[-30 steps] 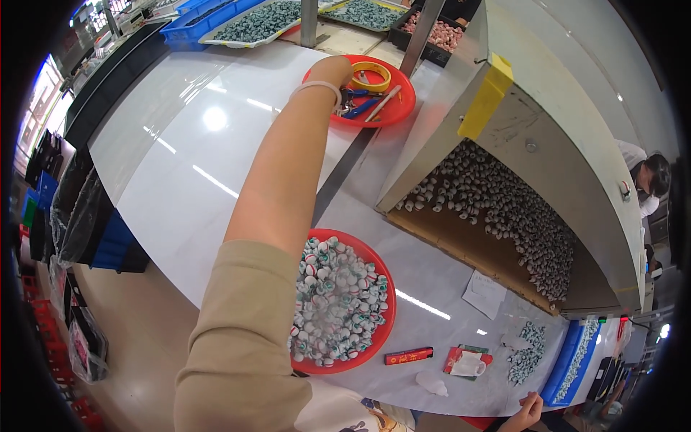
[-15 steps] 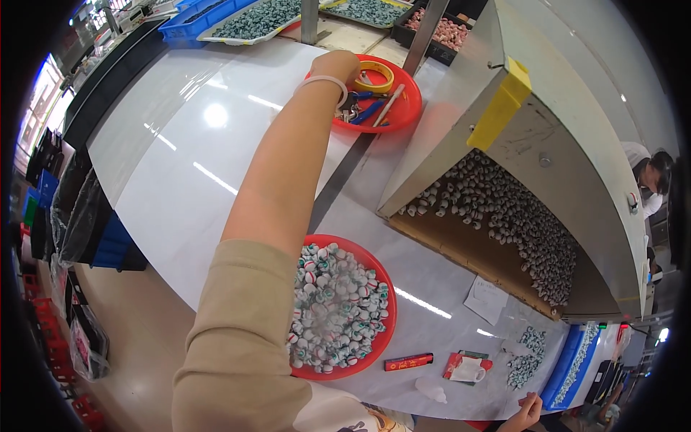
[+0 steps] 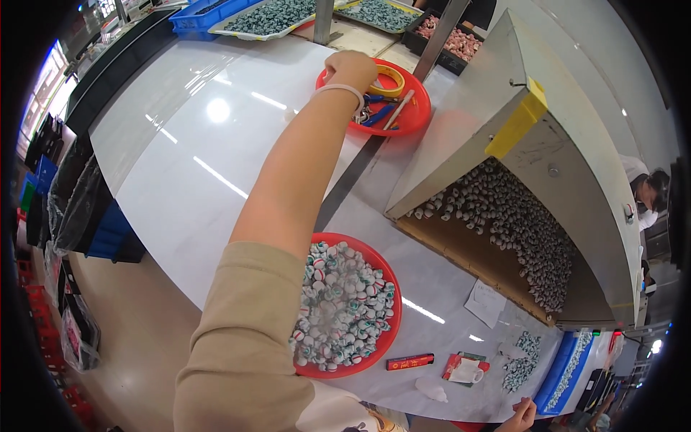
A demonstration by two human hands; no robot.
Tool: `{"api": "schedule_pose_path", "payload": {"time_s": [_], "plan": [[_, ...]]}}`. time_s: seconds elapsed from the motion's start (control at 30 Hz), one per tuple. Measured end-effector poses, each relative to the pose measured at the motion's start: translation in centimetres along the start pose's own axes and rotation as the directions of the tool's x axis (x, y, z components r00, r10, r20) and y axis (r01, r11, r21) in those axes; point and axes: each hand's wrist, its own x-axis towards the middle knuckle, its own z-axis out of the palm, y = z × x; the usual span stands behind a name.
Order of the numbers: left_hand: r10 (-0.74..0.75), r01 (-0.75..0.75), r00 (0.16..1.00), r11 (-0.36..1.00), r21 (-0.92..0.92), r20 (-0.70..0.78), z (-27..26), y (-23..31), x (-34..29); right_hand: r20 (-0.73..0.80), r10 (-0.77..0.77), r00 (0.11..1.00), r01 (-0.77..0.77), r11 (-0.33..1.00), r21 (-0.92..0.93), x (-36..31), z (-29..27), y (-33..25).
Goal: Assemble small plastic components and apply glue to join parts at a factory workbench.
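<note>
My left hand [image 3: 351, 70], with a pale band round the wrist, reaches over the far-left part of a shallow red basin [image 3: 423, 115]. Its fingers are curled and their tips hidden, so I cannot make out what they hold. A yellow tape roll [image 3: 389, 93] lies beside it, with blue-handled pliers [image 3: 379, 116] and a white stick [image 3: 399, 110]. Nearer me, partly behind my left forearm, a red basin [image 3: 395, 309] holds many small round white pieces [image 3: 342, 302] with green and red marks. At the lower right edge, my right hand [image 3: 523, 415] has its fingers curled together, contents hidden.
A metal bin [image 3: 461, 137] heaped with small pieces stands at the right. A red packet [image 3: 410, 362], small cards [image 3: 461, 369], a paper slip [image 3: 486, 302] and loose pieces [image 3: 524, 360] lie on the table. Trays [image 3: 266, 17] of pieces line the back. A person [image 3: 648, 191] is at the far right.
The view has shifted slightly. My left hand has moved a little to the right over the far basin, nearer the tape roll, and its curled fingers show more. My right hand stays near the edge.
</note>
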Motion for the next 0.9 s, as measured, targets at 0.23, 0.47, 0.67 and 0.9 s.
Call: {"api": "schedule_pose_path", "payload": {"time_s": [0.23, 0.47, 0.67, 0.9], "plan": [[0.438, -0.446, 0.889, 0.894, 0.038, 0.133, -1.4, 4.6, -4.2, 0.019, -0.008, 1.0, 0.008, 1.0, 0.004, -0.2, 0.4, -0.6], [0.602, -0.644, 0.758, 0.75, 0.148, 0.251, 0.2, 4.3, -6.2, 0.014, 0.044, 0.999, -0.045, 0.998, 0.032, -0.6, 0.3, -1.1], [0.609, -0.624, 0.782, 0.767, 0.152, 0.134, 0.8, 4.1, -7.2, -0.027, 0.046, 0.999, -0.044, 0.996, 0.074, -1.4, -0.2, -0.4], [0.691, -0.666, 0.723, 0.704, 0.247, -0.02, 1.9, 4.1, -6.5, -0.012, 0.056, 0.998, -0.055, 0.995, 0.083, -1.8, -0.3, -0.5]]}}
